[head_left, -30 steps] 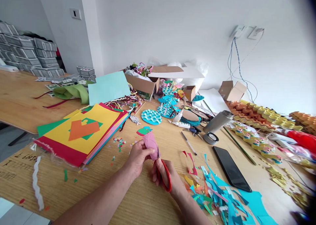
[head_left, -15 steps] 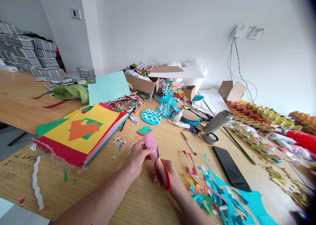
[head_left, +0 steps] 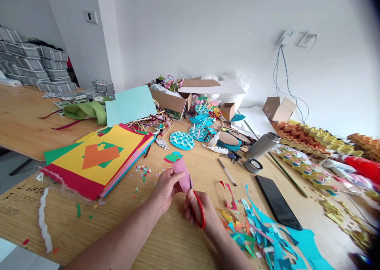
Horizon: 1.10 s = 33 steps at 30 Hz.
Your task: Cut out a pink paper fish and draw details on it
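Observation:
My left hand [head_left: 166, 189] pinches a folded piece of pink paper [head_left: 182, 174] and holds it just above the wooden table [head_left: 124, 226]. My right hand [head_left: 204, 214] grips red-handled scissors [head_left: 199, 210], fingers through the loops, with the blades at the lower right edge of the pink paper. A small green and red paper cut-out [head_left: 173, 157] lies on the table just beyond the pink paper.
A stack of coloured paper sheets [head_left: 97, 159] lies at the left. Blue and mixed paper scraps [head_left: 267, 238] pile up at the right, beside a black phone [head_left: 277, 202]. Farther back stand a metal flask [head_left: 263, 145], a tape roll [head_left: 253, 165], glue bottles [head_left: 218, 148], blue wave discs [head_left: 182, 140] and cardboard boxes [head_left: 172, 100].
The pink paper has turned slightly in my left hand and the scissors have crept a little along its edge. Everything else is as it was.

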Tool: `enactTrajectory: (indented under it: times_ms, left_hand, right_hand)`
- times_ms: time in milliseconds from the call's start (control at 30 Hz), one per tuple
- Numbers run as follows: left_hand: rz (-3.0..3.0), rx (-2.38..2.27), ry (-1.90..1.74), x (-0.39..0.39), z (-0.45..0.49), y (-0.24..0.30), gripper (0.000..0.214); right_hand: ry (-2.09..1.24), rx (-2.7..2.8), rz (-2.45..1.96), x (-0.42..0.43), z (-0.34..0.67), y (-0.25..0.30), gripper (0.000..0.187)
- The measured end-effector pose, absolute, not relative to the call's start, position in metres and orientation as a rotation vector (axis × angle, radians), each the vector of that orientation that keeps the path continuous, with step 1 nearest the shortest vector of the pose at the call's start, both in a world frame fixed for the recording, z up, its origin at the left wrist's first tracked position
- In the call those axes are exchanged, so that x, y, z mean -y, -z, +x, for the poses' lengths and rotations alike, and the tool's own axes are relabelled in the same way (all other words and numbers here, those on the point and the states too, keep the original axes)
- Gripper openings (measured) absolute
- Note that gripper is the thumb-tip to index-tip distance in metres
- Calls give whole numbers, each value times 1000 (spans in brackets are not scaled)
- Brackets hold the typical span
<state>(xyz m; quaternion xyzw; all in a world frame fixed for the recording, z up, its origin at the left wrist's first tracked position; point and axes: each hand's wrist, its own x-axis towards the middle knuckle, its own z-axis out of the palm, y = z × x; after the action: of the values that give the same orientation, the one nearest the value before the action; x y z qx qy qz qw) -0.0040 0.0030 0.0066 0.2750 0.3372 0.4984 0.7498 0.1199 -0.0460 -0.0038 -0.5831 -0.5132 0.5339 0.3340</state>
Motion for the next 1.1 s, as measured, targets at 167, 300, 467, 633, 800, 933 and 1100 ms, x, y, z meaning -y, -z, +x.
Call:
enactTrajectory:
  times_ms: [167, 300, 467, 633, 800, 933, 1100]
  left_hand:
    - [431, -749, -1115, -7, -6, -6, 52]
    - [352, -705, -1118, -9, -9, -10, 56]
    - [386, -719, -1124, -7, -7, -12, 44]
    - [545, -730, -1064, -5, -6, -6, 29]
    - [588, -738, -1052, -5, -7, -3, 23]
    - [590, -735, -1055, -4, -7, -3, 21]
    - [609, -746, -1043, -4, -6, -5, 22]
  right_hand:
    - [-1393, 1347, -1534, 46, 119, 3, 72]
    - [-1407, 1329, -1541, 47, 119, 3, 72]
    - [-1420, 1341, -1522, 48, 119, 3, 71]
    - [-1431, 1353, -1493, 47, 121, 6, 69]
    - [-1434, 1347, -1471, 47, 121, 6, 69]
    - [-1457, 1329, -1427, 48, 121, 4, 69]
    - [-1484, 1325, -1397, 47, 122, 3, 68]
